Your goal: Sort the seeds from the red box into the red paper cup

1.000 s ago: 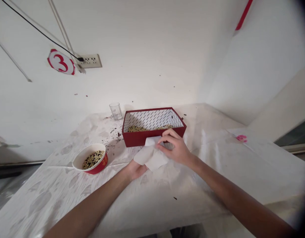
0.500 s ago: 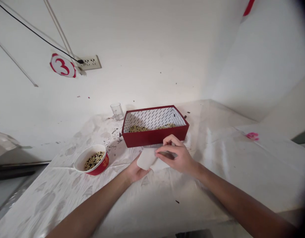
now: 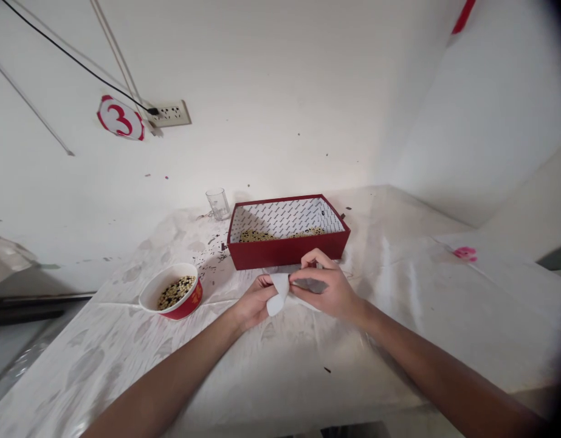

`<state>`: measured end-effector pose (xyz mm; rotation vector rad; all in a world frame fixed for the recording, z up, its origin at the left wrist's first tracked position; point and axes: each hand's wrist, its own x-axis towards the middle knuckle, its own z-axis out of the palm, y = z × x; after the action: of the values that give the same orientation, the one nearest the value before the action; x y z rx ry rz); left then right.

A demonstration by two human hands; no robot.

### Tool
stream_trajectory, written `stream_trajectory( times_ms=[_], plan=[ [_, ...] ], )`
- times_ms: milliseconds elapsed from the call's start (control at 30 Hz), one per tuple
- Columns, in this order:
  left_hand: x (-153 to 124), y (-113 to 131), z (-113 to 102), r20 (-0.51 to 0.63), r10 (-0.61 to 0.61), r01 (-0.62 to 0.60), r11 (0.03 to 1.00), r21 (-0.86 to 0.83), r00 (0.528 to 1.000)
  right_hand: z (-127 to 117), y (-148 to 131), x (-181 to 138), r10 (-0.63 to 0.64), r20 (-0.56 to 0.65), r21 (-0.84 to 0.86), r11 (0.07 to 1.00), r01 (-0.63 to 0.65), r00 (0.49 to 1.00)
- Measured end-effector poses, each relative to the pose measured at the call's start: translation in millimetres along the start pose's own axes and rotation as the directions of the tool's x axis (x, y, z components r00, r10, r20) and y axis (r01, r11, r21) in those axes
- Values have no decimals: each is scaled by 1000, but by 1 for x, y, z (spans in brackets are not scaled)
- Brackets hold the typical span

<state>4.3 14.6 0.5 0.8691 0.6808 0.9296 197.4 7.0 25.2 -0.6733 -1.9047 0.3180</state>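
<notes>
While left grip (image 3: pixel 251 305) and right grip (image 3: pixel 335 288) pinch paper (image 3: pixel 279 293), box (image 3: pixel 284 253) and bowl (image 3: pixel 188 304) hold beans (image 3: pixel 174 293).

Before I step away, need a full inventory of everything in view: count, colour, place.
White sheet: 1, white, in the left hand
Box: 1, dark red, patterned white lining, beyond the hands
Bowl: 1, red outside, white inside, left of the box
Grains: many, pale and black, in bowl and box
Glass: 1, clear, behind the box's left end
Scraps: many, dark, mostly between bowl and box
Tablecloth: 1, whitish, under everything
Pink mark: 1, pink, far right
Wall outlet: 1, cream, upper left
Cable: 1, black, plugged in there
"3" sign: 1, red and white, beside outlet
Red strip: 1, red, top right
Hands: 2, bare, centre; right hand fingertips at the sheet
</notes>
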Motion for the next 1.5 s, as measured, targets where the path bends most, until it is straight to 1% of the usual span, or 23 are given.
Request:
stream_trajectory(
  times_ms=[67,167,233,300,400,500,667,733,867,1067,1167,1233,1300,1433,1500],
  plan=[
    [0,-1,1,-10,17,-17,1000,4,1000,1,1,-1,-19,-12,-25,1000,19,1000],
    [2,-3,3,26,45,-45,999,-2,999,1,4,-1,-26,-37,-102,995,22,999],
    [3,-3,3,40,47,-45,998,-44,998,1,5,-1,-17,-62,-149,989,7,998],
    [4,-3,3,29,36,-32,992,-122,999,0,6,-1,-10,-79,-165,986,-3,997],
    [5,-4,0,19,33,-29,980,-195,999,-2,5,0,-10,-88,-150,989,-4,996],
    [6,-7,-3,3,42,-41,984,-172,999,-4,4,1,-16,-91,-124,992,4,996],
    [4,-11,-5,-102,8,-22,990,-136,995,-6,1,2,-20,-57,-76,997,16,998],
    [4,-11,-4,-82,15,-22,996,-83,996,-6,0,2,-24,-34,-59,998,22,999],
    [4,-8,-1,2,43,-43,999,19,999,-4,0,1,-19,23,-45,999,20,1000],
    [4,-6,1,-52,86,-88,996,-26,995,-3,1,-1,-39,49,-39,998,41,998],
    [3,-7,2,5,123,-123,992,0,992,-4,3,-1,-43,62,-47,998,46,997],
    [3,-8,3,64,132,-134,991,27,989,-5,4,0,-22,48,-60,998,25,999],
    [3,-9,5,96,138,-143,989,47,986,-6,5,0,2,27,-76,997,0,1000],
    [4,-9,7,121,147,-158,984,79,982,-5,6,1,-14,35,-111,994,18,999],
    [4,-9,8,107,152,-161,984,81,983,-5,6,1,-20,36,-127,992,24,999]
  ],
)
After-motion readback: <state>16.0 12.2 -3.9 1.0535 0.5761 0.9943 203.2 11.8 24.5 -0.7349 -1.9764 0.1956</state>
